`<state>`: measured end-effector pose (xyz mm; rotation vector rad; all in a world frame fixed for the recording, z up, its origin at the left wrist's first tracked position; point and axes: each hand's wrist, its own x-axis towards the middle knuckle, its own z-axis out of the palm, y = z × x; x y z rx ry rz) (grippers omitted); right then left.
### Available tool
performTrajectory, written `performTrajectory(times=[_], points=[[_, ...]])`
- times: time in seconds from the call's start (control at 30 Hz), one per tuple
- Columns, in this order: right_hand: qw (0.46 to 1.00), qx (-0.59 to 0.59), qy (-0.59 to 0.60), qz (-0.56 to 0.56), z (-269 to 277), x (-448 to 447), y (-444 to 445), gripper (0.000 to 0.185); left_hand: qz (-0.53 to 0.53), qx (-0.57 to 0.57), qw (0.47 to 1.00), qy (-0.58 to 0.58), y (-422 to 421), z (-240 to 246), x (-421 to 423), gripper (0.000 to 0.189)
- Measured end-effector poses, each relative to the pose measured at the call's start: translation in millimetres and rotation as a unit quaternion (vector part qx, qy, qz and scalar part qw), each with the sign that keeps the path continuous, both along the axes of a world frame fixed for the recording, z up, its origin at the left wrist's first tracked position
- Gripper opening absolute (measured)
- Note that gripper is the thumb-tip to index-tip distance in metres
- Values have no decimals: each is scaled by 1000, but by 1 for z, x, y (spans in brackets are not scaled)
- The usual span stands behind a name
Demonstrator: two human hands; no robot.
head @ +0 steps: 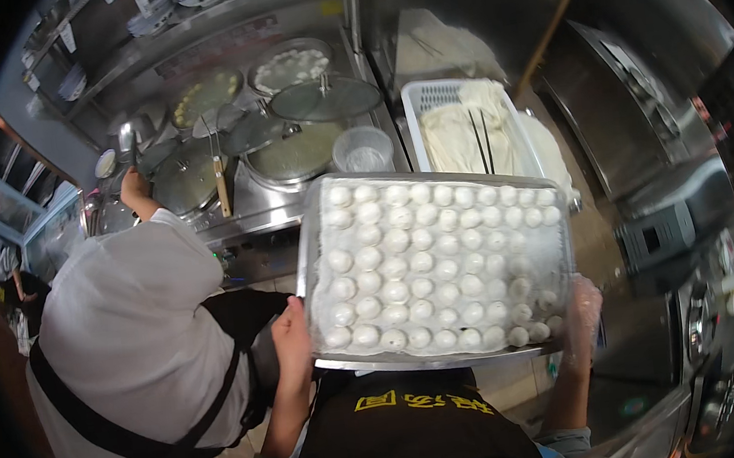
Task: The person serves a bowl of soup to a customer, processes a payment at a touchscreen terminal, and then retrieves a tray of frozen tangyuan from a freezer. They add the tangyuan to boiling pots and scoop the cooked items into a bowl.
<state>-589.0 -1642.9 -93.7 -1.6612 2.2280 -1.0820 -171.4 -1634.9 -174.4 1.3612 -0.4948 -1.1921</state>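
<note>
A rectangular metal tray (547,249) is held level in front of my body. Rows of round white dough balls (421,262) lie on its floured surface, with a bare patch toward the right side. My left hand (291,334) grips the tray's left edge near the front corner, thumb on top. At the opposite edge, my right hand (584,313), in a clear plastic glove, holds the right side; its fingers are partly hidden. A few balls at the lower right look darker or blurred.
A co-worker in white (130,334) stands close on my left, reaching over the stove (272,215). Beyond the tray are a pot of floating white balls (290,44), lidded pots, a clear plastic tub (363,152), and a white basket (413,127) holding pale cloth-like material and chopsticks (482,140).
</note>
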Motion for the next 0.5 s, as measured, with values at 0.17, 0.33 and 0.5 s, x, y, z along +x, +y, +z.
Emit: performTrajectory(times=[0.17, 0.33, 0.5], points=[[987, 48, -151, 19, -20, -8, -78, 34, 77, -59, 995, -18, 15, -31, -16, 40], [980, 44, -186, 46, -77, 2, -128, 35, 205, 1, 976, -77, 13, -74, -24, 47], [979, 61, -169, 91, -106, -15, -143, 35, 233, 8, 970, -65, 18, -88, -29, 46]])
